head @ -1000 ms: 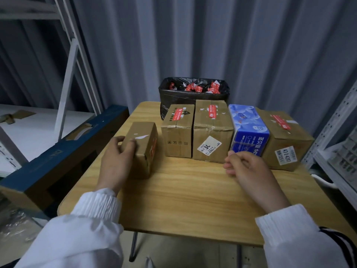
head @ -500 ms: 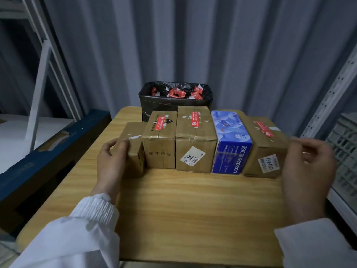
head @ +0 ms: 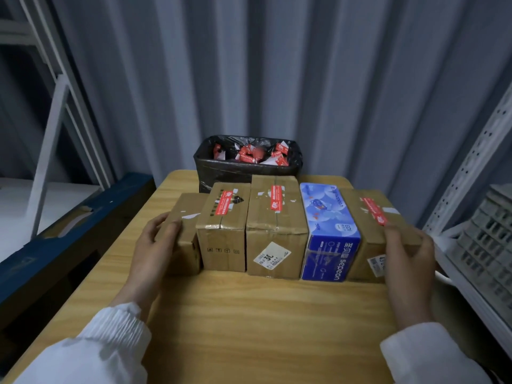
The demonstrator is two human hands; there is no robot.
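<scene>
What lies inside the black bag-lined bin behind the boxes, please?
Crumpled red-and-white label scraps lie near the rim of the black bag-lined bin; anything beneath them is hidden.

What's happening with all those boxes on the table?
A person holds a row of boxes that stand side by side on the wooden table. Their left hand grips the small cardboard box at one end. Their right hand grips the cardboard parcel at the other end, as if squeezing the row together. A blue tissue box sits beside that parcel. Behind the row is a black-lined bin of red and white scraps.
</scene>
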